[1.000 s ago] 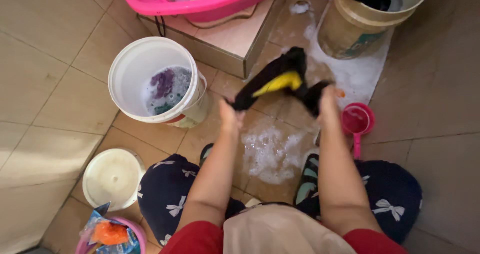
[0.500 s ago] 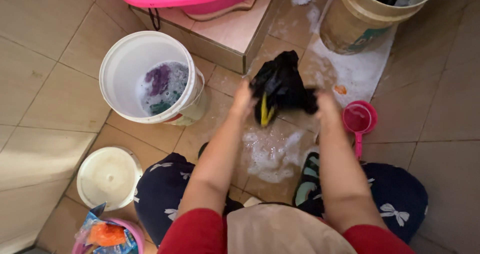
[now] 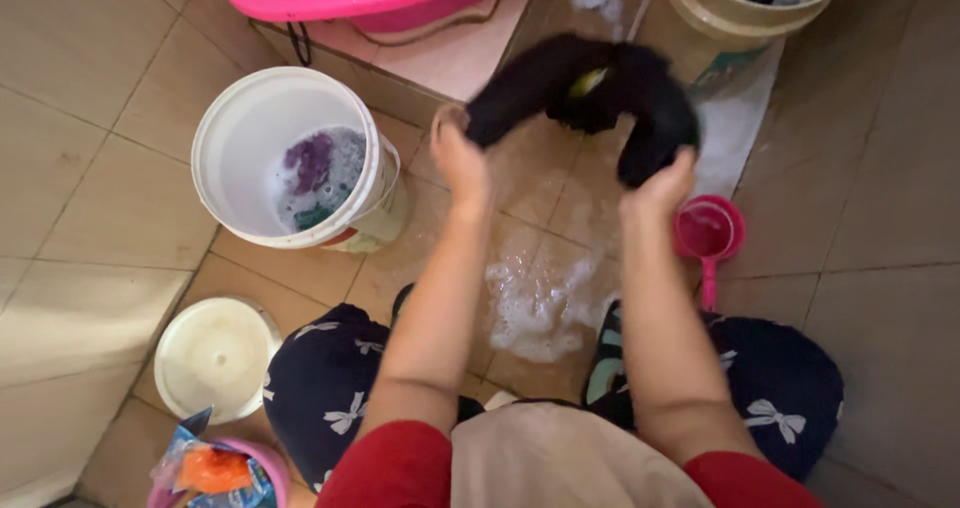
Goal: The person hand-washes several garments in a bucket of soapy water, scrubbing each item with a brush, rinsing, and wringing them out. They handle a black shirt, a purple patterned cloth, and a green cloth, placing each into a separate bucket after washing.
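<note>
Gripping a wet black garment [image 3: 585, 88] at each end, the left hand [image 3: 462, 163] and right hand [image 3: 660, 190] closed on it, the person holds it above the soapy floor [image 3: 545, 303], seemingly mid-wash, beside the white bucket [image 3: 290, 163].

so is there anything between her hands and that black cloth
Nothing visible: the left hand and the right hand each grip an end of the black cloth directly, holding it up above the wet, soapy floor.

Tiled floor [image 3: 120, 168] lay wet, suds patch [image 3: 545, 303] at centre, white bucket [image 3: 290, 168] at nine o'clock, pink scoop [image 3: 708, 233] at three, white lid [image 3: 215, 356] at seven.
</note>
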